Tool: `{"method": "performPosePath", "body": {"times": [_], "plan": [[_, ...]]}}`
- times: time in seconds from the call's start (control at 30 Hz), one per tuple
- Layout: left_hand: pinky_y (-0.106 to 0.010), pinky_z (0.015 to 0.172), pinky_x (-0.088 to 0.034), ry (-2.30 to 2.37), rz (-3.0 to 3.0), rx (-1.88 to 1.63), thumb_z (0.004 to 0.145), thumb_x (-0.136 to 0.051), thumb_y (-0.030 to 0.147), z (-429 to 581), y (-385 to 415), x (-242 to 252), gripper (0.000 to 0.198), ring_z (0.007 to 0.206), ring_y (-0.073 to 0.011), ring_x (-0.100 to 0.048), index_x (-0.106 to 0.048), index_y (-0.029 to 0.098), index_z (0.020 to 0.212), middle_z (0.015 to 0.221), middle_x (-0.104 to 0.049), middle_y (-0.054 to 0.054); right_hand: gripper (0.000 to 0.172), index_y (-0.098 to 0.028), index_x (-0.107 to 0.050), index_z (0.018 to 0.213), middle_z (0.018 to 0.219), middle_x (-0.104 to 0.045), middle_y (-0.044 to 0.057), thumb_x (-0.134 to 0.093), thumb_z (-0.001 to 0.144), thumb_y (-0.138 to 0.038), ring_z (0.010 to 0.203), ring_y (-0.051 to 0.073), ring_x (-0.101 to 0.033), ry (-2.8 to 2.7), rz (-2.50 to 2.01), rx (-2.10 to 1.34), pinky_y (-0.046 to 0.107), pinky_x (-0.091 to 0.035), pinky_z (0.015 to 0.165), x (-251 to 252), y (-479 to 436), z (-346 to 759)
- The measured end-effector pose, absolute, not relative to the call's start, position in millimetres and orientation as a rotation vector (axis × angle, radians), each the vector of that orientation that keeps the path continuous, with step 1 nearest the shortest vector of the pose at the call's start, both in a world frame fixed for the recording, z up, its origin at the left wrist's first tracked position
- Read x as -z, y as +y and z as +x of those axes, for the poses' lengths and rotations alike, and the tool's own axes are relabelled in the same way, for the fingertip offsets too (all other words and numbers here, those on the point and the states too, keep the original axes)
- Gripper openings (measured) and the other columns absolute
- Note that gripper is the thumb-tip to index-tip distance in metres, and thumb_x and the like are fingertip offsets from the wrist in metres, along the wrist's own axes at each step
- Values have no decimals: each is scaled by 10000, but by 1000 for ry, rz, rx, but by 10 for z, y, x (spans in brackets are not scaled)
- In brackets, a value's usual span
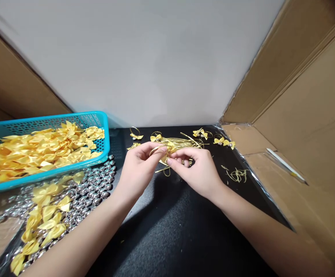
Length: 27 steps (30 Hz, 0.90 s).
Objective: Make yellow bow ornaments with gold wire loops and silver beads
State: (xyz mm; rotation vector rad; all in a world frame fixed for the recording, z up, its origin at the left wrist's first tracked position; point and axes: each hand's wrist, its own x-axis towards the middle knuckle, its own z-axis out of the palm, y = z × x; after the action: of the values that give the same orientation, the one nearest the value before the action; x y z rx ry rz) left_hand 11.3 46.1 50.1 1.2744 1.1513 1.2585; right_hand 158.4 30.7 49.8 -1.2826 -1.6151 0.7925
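Both hands meet above the black table, with a yellow ribbon bow [171,146] between their fingertips. My left hand [143,161] pinches the bow together with a loop of gold cord [153,149]. The fingers of my right hand [195,165] are closed at the bow's lower right side, and exactly what they grip is partly hidden. Just behind the hands lies a bundle of gold cords [184,142]. Finished-looking bows on cord loops, such as one bow [136,136] at the back, lie around it.
A blue basket [108,134] full of yellow bows stands at left. Before it are many silver beads [89,192] and loose bows [52,223]. Cord scraps [237,175] lie at right, and a white pen-like tool [285,165] rests on the cardboard [308,134].
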Motion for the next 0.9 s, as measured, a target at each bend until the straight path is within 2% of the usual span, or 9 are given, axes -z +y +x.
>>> {"method": "performPosePath", "body": {"times": [0.2,0.43,0.67,0.9], "plan": [[-226,683,-487,1116,1319,-1288,765,-710,247,131,449,-458,54,721,-129,-625,-725,197,749,747,-718,4,188,-157,-665,639,566,-596,-15,-595,798,-230,515,86,-444,-1613,-1276,-707,241,-365,522,-469,292,1576],[-207,686,-466,1118,1323,-1288,764,-713,233,119,444,-450,36,717,-109,-614,-723,213,736,746,-715,24,100,-163,-630,629,571,-560,-22,-579,714,-151,528,89,-439,-1599,-1280,-804,236,-376,531,-458,320,1571],[-212,597,-410,1167,1237,-1300,733,-720,231,128,462,-509,52,563,-84,-481,-721,191,699,610,-601,41,101,-169,-571,612,596,-541,-27,-552,691,-109,573,95,-445,-1779,-1257,-989,240,-386,577,-570,393,1705],[-216,545,-343,1152,1140,-1359,730,-714,243,85,500,-540,103,516,-68,-377,-701,171,658,603,-576,39,117,-168,-552,606,619,-547,-26,-540,686,-84,615,101,-478,-2030,-1304,-1161,244,-395,623,-610,501,1906]]}}
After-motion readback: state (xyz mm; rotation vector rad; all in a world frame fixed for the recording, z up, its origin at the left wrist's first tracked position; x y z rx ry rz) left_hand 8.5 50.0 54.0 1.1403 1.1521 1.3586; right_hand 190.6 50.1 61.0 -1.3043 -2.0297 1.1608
